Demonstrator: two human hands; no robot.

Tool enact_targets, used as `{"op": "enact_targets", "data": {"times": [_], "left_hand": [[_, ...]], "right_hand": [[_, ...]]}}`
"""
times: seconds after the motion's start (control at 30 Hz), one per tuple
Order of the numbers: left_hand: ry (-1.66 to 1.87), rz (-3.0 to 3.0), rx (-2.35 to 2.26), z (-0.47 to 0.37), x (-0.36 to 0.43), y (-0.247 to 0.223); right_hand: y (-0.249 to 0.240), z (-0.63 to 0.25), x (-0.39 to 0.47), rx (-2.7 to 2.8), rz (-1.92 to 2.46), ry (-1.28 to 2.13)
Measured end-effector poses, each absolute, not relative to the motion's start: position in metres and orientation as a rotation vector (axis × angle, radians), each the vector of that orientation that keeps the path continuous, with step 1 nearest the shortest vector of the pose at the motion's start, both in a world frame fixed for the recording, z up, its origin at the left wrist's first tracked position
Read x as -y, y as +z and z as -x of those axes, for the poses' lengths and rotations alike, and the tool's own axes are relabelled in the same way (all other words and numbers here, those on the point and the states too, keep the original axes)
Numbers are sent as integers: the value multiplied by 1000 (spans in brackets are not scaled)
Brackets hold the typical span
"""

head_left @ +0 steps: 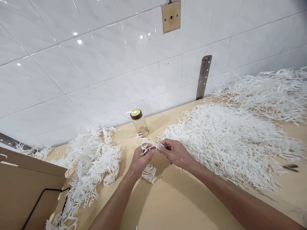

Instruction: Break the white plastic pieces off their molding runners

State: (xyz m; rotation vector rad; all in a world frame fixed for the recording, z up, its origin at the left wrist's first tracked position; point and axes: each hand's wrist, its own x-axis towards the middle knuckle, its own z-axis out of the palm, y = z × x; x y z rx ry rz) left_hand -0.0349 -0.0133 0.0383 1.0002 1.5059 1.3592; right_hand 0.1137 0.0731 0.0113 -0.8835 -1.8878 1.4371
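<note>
My left hand (pixel 142 159) is closed on a thin white branched piece (pixel 146 147) near the middle of the table. My right hand (pixel 174 152) pinches the right end of the same white piece, its fingertips close to those of my left hand. Below my left hand lies a small bunch of white pieces (pixel 149 174). A large heap of white strands (pixel 223 137) spreads to the right of my hands. Another white pile (pixel 88 163) lies to their left.
A clear bottle with a yellow and black lid (pixel 139 123) stands behind my hands. A cardboard box (pixel 26 191) is at the lower left. A dark metal tool (pixel 291 167) lies on the wooden table (pixel 168 201) at the right. Behind is a tiled wall (pixel 107 70).
</note>
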Motion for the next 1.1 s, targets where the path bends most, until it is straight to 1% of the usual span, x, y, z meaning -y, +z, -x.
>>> {"op": "enact_targets", "data": {"times": [0.2, 0.33, 0.5, 0.77, 0.9, 1.1], "left_hand": [[1475, -778, -1498, 32, 8, 25], [1558, -709, -1466, 26, 4, 16], [1534, -693, -1516, 19, 3, 17], [1445, -964, -1688, 31, 3, 21], [1405, -1089, -1665, 35, 4, 22], [1299, -1201, -1616, 43, 6, 20]], "right_hand": [[15, -113, -69, 1859, 830, 1561], [15, -114, -70, 1868, 816, 1486], [18, -116, -72, 1890, 843, 1477], [17, -116, -77, 1877, 906, 1507], [13, -115, -79, 1815, 855, 1553], [12, -115, -79, 1911, 825, 1586]]}}
